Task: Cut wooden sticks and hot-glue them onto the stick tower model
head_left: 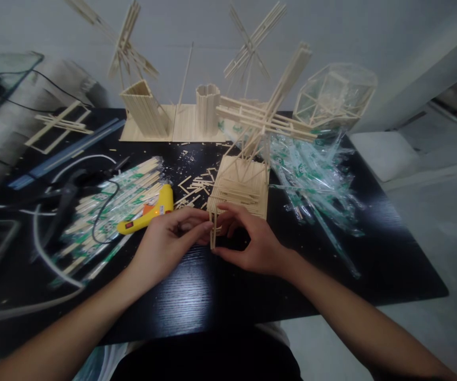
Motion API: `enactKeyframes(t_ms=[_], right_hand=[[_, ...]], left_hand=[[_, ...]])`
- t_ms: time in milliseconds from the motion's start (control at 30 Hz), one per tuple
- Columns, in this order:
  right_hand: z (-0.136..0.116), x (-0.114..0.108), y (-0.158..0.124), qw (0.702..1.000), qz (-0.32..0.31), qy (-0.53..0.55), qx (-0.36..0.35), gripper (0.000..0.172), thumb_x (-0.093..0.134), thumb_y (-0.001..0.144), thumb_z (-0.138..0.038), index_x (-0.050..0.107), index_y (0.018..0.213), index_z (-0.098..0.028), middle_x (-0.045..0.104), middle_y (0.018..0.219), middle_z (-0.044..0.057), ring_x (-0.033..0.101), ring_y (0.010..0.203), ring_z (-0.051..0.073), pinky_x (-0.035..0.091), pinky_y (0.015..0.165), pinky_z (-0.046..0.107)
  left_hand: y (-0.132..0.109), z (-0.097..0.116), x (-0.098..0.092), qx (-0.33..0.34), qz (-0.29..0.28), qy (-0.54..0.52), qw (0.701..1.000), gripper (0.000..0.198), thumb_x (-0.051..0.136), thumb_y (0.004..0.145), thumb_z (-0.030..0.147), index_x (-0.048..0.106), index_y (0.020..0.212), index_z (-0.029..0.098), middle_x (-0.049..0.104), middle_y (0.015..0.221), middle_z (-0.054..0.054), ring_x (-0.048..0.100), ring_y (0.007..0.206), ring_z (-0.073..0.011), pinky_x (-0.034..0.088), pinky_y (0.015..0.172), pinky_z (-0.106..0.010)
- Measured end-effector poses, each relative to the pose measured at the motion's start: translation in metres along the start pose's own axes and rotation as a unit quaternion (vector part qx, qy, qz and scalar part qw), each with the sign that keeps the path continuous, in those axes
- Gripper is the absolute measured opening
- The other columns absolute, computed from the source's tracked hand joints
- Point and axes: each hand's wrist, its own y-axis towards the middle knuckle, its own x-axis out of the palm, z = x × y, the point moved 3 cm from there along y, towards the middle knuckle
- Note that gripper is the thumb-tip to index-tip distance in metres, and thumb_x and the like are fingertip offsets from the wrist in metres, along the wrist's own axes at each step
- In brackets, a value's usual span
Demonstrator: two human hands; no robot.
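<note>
Sticks joined into a slim frame (213, 231) stand upright between the two hands, at the near left corner of a flat wooden base (234, 168) on the black table (180, 296). The left hand (167, 233) pinches the frame's upper part between thumb and fingers; the right hand (254, 241) curves around its other side, thumb at the lower end and forefinger near the top. Blur makes the joints of the frame hard to read, though it seems to be two thin strips meeting at the bottom. Loose sticks (238, 197) lie across the base, below a model with crossed blades (266, 124). Beside the left hand, a yellow glue gun (152, 214) rests near wrapped chopsticks (113, 198). Short stick scraps (198, 186) lie left of the base, and crumpled clear wrappers (315, 169) spread to its right.
</note>
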Motion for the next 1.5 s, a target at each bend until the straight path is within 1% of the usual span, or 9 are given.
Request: enactKeyframes(t_ms=[200, 533, 767, 900, 1133, 1267, 1367, 1433, 1500], right_hand=[[-0.001, 0.001, 0.000, 1.000, 0.000, -0.005, -0.004, 0.076, 0.082, 0.078, -0.015, 0.046, 0.145, -0.025, 0.070, 0.110, 0.004, 0.067, 0.085, 0.016, 0.059, 0.077, 0.031], [0.001, 0.001, -0.002, 1.000, -0.002, -0.017, -0.005, 0.076, 0.082, 0.078, -0.016, 0.046, 0.145, -0.026, 0.070, 0.110, 0.004, 0.066, 0.083, 0.016, 0.059, 0.076, 0.031], [-0.001, 0.001, -0.002, 1.000, 0.004, -0.021, -0.013, 0.073, 0.081, 0.079, -0.016, 0.047, 0.144, -0.024, 0.071, 0.108, 0.004, 0.066, 0.081, 0.015, 0.059, 0.075, 0.031], [0.000, 0.001, -0.002, 1.000, 0.002, -0.023, -0.020, 0.072, 0.080, 0.080, -0.016, 0.048, 0.144, -0.023, 0.071, 0.108, 0.004, 0.066, 0.081, 0.014, 0.059, 0.075, 0.029], [0.000, 0.001, -0.002, 1.000, 0.000, -0.017, -0.011, 0.071, 0.079, 0.080, -0.017, 0.049, 0.144, -0.024, 0.070, 0.105, 0.003, 0.066, 0.081, 0.015, 0.059, 0.076, 0.031], [0.000, 0.001, -0.002, 1.000, -0.005, -0.015, -0.012, 0.075, 0.081, 0.079, -0.015, 0.048, 0.146, -0.024, 0.070, 0.107, 0.003, 0.065, 0.081, 0.014, 0.058, 0.077, 0.030], [0.000, 0.001, -0.002, 1.000, -0.027, 0.000, -0.015, 0.078, 0.082, 0.079, -0.016, 0.048, 0.149, -0.025, 0.069, 0.106, 0.003, 0.064, 0.081, 0.014, 0.058, 0.079, 0.030], [-0.001, 0.001, -0.001, 0.998, -0.056, 0.012, -0.011, 0.078, 0.081, 0.081, -0.018, 0.048, 0.151, -0.026, 0.068, 0.104, 0.002, 0.063, 0.081, 0.014, 0.058, 0.079, 0.030], [-0.001, 0.000, -0.001, 0.996, -0.089, 0.012, -0.007, 0.077, 0.080, 0.082, -0.018, 0.049, 0.152, -0.027, 0.067, 0.103, 0.002, 0.061, 0.080, 0.014, 0.057, 0.078, 0.030]], left_hand=[[-0.001, 0.001, 0.001, -0.001, 0.006, 0.015, 1.000, 0.016, 0.077, 0.085, 0.030, 0.077, 0.094, 0.017, 0.080, 0.077, -0.002, 0.077, 0.068, -0.0165, 0.064, 0.064, -0.022], [0.000, -0.006, 0.000, -0.011, 0.006, 0.002, 1.000, 0.019, 0.078, 0.085, 0.032, 0.080, 0.099, 0.019, 0.081, 0.079, -0.002, 0.078, 0.069, -0.0167, 0.064, 0.066, -0.022], [-0.001, -0.007, 0.000, -0.004, 0.025, 0.017, 1.000, 0.025, 0.080, 0.083, 0.035, 0.081, 0.102, 0.019, 0.082, 0.081, -0.003, 0.077, 0.069, -0.0169, 0.064, 0.067, -0.023], [-0.003, -0.005, 0.001, -0.015, 0.035, 0.012, 0.999, 0.024, 0.082, 0.081, 0.036, 0.082, 0.098, 0.019, 0.082, 0.083, -0.004, 0.077, 0.068, -0.0182, 0.066, 0.067, -0.026], [-0.003, -0.004, 0.004, -0.031, 0.030, 0.013, 0.999, 0.029, 0.082, 0.079, 0.042, 0.081, 0.096, 0.019, 0.082, 0.082, -0.005, 0.078, 0.069, -0.0202, 0.067, 0.070, -0.031], [-0.001, -0.002, 0.001, -0.034, 0.023, 0.022, 0.999, 0.034, 0.081, 0.080, 0.045, 0.080, 0.099, 0.017, 0.081, 0.080, -0.006, 0.077, 0.068, -0.0196, 0.066, 0.067, -0.029], [0.001, 0.003, -0.009, -0.018, 0.037, 0.049, 0.998, 0.036, 0.079, 0.082, 0.046, 0.079, 0.101, 0.015, 0.080, 0.076, -0.005, 0.076, 0.067, -0.0177, 0.064, 0.067, -0.026], [0.003, 0.006, -0.016, 0.001, 0.042, 0.077, 0.996, 0.035, 0.078, 0.083, 0.046, 0.079, 0.099, 0.015, 0.078, 0.072, -0.004, 0.073, 0.063, -0.0152, 0.061, 0.064, -0.023], [0.004, 0.008, -0.022, 0.006, 0.020, 0.104, 0.994, 0.033, 0.076, 0.084, 0.046, 0.079, 0.095, 0.016, 0.075, 0.067, -0.003, 0.068, 0.058, -0.0127, 0.058, 0.058, -0.020]])
